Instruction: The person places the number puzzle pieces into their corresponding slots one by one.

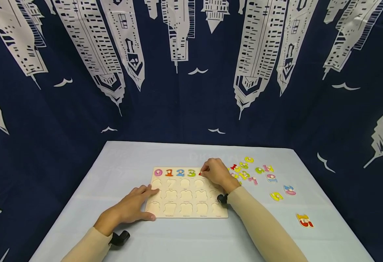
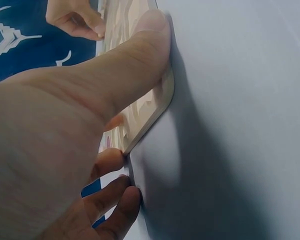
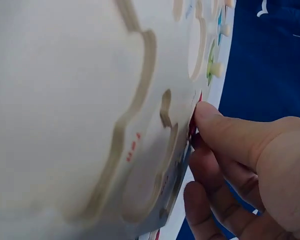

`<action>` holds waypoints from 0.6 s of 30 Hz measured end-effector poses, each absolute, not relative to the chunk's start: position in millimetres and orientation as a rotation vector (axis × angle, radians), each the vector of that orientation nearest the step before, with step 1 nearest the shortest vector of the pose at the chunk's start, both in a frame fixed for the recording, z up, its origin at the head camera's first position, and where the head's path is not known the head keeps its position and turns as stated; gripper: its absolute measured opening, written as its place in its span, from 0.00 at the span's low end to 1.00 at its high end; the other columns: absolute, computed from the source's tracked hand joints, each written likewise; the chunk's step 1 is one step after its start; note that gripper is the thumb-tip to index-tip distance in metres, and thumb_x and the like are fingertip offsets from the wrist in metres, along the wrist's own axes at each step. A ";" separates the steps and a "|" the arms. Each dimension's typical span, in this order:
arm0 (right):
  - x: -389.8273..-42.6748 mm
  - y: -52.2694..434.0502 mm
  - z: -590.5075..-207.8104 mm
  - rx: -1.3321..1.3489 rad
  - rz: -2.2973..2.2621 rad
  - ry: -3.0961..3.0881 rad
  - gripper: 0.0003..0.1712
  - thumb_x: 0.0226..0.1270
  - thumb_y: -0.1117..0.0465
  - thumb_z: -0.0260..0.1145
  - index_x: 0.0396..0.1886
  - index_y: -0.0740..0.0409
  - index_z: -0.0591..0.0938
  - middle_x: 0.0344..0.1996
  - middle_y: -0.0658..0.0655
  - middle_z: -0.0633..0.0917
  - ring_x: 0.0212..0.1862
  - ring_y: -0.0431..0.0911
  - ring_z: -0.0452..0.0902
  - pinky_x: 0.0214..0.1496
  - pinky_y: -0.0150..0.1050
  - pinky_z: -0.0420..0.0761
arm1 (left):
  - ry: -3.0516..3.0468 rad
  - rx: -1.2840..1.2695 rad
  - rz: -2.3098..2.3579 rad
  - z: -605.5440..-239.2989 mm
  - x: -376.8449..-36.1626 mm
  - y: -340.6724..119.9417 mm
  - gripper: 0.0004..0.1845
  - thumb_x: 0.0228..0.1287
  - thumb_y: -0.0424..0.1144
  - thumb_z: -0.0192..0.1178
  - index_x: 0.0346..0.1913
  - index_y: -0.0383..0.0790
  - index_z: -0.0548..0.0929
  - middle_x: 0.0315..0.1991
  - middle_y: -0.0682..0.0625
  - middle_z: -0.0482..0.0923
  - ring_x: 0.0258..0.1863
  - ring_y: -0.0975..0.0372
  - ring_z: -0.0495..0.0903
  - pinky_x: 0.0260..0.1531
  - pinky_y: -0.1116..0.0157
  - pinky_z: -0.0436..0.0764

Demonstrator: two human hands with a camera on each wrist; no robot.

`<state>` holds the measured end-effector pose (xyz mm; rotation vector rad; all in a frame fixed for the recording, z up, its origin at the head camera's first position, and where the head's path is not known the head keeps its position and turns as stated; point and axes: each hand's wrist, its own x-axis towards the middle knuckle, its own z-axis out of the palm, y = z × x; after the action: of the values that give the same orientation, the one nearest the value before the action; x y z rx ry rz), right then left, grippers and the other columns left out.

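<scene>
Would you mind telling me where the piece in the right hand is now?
In the head view, the red piece is pinched by the right hand at the top row of the board, immediately right of the green 3.

Navy backdrop (image 1: 165, 105) with white buildings (image 1: 260, 47)

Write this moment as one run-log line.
left hand: touching board | right hand: pinching red number at top row | loose numbers: right of board

I see navy cloth (image 1: 178, 102) with white building prints (image 1: 260, 43). The bench (image 1: 126, 156) is white, the board (image 1: 194, 209) beige, its zero (image 1: 158, 173) pink.
</scene>
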<state>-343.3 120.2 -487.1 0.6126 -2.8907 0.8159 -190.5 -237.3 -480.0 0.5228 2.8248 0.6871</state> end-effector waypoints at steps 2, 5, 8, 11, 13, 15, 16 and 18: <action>-342.5 121.6 -485.7 0.622 0.832 -2.899 0.01 0.75 0.64 0.84 0.40 0.56 0.98 0.42 0.54 0.96 0.45 0.46 0.88 0.54 0.45 0.92 | 2.827 0.520 0.684 -480.1 -190.3 -237.4 0.55 0.62 0.57 0.88 0.89 0.47 0.75 0.91 0.32 0.66 0.83 0.37 0.72 0.84 0.32 0.74; -340.8 126.0 -485.5 0.630 0.874 -2.913 0.03 0.76 0.65 0.83 0.45 0.56 0.99 0.45 0.54 0.96 0.48 0.48 0.88 0.57 0.48 0.92 | 2.831 0.519 0.679 -480.3 -190.1 -237.3 0.55 0.62 0.57 0.88 0.89 0.47 0.75 0.91 0.32 0.66 0.83 0.37 0.72 0.84 0.32 0.75; -338.2 133.1 -486.5 0.640 0.925 -2.919 0.08 0.78 0.66 0.81 0.52 0.55 0.98 0.50 0.54 0.96 0.53 0.50 0.88 0.63 0.50 0.91 | 2.832 0.522 0.677 -480.9 -190.2 -237.2 0.55 0.62 0.57 0.88 0.89 0.47 0.75 0.90 0.32 0.66 0.83 0.37 0.72 0.84 0.32 0.75; -334.1 141.9 -485.6 0.658 0.950 -2.906 0.11 0.79 0.65 0.78 0.56 0.56 0.97 0.55 0.56 0.96 0.54 0.50 0.88 0.65 0.51 0.92 | 2.832 0.522 0.676 -481.4 -190.4 -236.8 0.55 0.62 0.57 0.88 0.89 0.47 0.75 0.90 0.32 0.66 0.83 0.37 0.72 0.84 0.32 0.75; -330.4 148.6 -482.8 0.657 0.952 -2.901 0.12 0.80 0.64 0.77 0.58 0.57 0.97 0.56 0.57 0.96 0.52 0.50 0.88 0.63 0.49 0.91 | 2.830 0.516 0.681 -481.8 -190.6 -236.6 0.55 0.62 0.57 0.88 0.89 0.47 0.75 0.91 0.32 0.66 0.83 0.37 0.72 0.84 0.32 0.75; -326.7 156.8 -479.5 0.651 0.940 -2.905 0.12 0.80 0.63 0.77 0.58 0.57 0.97 0.56 0.58 0.95 0.48 0.49 0.85 0.57 0.47 0.89 | 2.830 0.514 0.681 -481.9 -190.7 -236.6 0.55 0.62 0.57 0.88 0.89 0.47 0.75 0.91 0.32 0.66 0.83 0.37 0.72 0.85 0.32 0.74; -324.5 161.6 -477.7 0.648 0.934 -2.907 0.12 0.81 0.63 0.78 0.58 0.57 0.97 0.57 0.58 0.95 0.47 0.49 0.84 0.55 0.45 0.88 | 2.830 0.516 0.678 -482.1 -190.9 -236.7 0.55 0.62 0.57 0.88 0.89 0.47 0.75 0.91 0.31 0.66 0.83 0.37 0.72 0.84 0.32 0.75; -320.3 172.8 -474.8 0.636 0.904 -2.907 0.12 0.81 0.62 0.78 0.59 0.58 0.97 0.57 0.59 0.95 0.45 0.47 0.82 0.52 0.42 0.85 | 2.827 0.515 0.685 -482.2 -190.9 -236.6 0.54 0.62 0.56 0.88 0.89 0.47 0.75 0.91 0.31 0.66 0.83 0.37 0.72 0.85 0.32 0.74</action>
<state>-320.3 172.8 -474.8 0.6355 -2.9074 0.9043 -190.9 -236.6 -482.2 0.5149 2.8275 0.6846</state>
